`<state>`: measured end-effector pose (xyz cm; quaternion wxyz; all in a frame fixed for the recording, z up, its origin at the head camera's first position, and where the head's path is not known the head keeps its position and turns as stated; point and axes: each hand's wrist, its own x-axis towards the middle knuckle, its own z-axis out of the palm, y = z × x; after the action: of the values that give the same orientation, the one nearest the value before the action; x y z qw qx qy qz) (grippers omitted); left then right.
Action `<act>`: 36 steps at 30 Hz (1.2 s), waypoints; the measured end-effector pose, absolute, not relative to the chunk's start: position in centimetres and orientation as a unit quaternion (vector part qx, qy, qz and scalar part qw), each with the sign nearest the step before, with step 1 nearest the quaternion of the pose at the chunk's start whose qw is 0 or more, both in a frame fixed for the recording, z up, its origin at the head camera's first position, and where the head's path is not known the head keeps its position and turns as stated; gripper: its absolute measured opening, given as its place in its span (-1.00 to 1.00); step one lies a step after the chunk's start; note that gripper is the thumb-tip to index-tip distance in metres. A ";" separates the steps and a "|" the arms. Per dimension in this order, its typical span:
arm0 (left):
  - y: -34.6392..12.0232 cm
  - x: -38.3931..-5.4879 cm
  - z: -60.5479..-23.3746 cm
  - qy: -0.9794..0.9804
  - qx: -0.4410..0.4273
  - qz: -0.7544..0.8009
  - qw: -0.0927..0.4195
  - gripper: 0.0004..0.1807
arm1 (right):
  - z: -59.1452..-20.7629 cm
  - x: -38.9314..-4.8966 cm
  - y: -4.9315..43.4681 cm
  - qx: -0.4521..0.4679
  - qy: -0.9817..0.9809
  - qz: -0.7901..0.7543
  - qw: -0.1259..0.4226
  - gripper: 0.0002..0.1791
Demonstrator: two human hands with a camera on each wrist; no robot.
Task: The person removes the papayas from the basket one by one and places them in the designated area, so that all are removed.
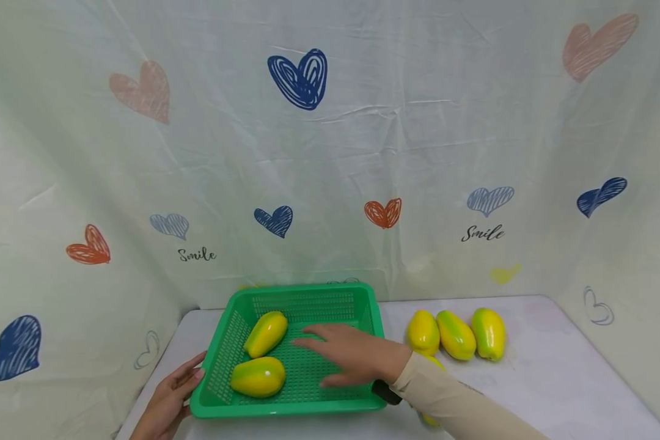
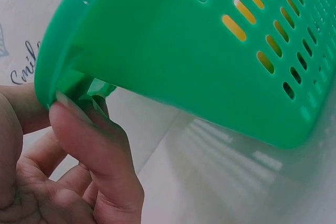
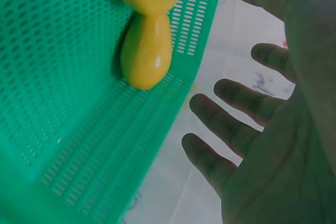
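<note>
A green plastic basket point(image 1: 286, 410) with slotted walls stands on the table. Two yellow-green papayas lie in its left half: one papaya point(image 1: 266, 333) toward the back, the other papaya point(image 1: 258, 377) nearer the front. My left hand point(image 1: 170, 394) grips the basket's left rim, its thumb point(image 2: 79, 124) pressed on the outside edge. Over the right half of the basket hovers my right hand point(image 1: 352, 354), fingers spread and holding nothing. In the right wrist view its fingers point(image 3: 226, 124) are extended, apart from the papayas.
Right of the basket, three papayas point(image 1: 456, 335) sit in a row on the white table point(image 1: 550, 366). More yellow fruit point(image 1: 430, 420) shows partly behind the right forearm. A heart-printed curtain point(image 1: 330, 159) hangs behind and along both sides.
</note>
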<state>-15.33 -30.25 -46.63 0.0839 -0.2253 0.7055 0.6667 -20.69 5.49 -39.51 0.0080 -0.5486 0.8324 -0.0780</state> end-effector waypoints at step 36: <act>-30.3 -15.1 -47.1 0.693 -0.213 0.686 0.066 -0.14 | -42.9 -22.8 -4.4 -0.576 0.815 0.037 0.051 -0.13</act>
<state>-15.06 -30.35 -47.11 0.0662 -0.2127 0.6926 0.6860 -22.85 -4.42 -42.91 0.0509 -0.5762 0.8149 0.0366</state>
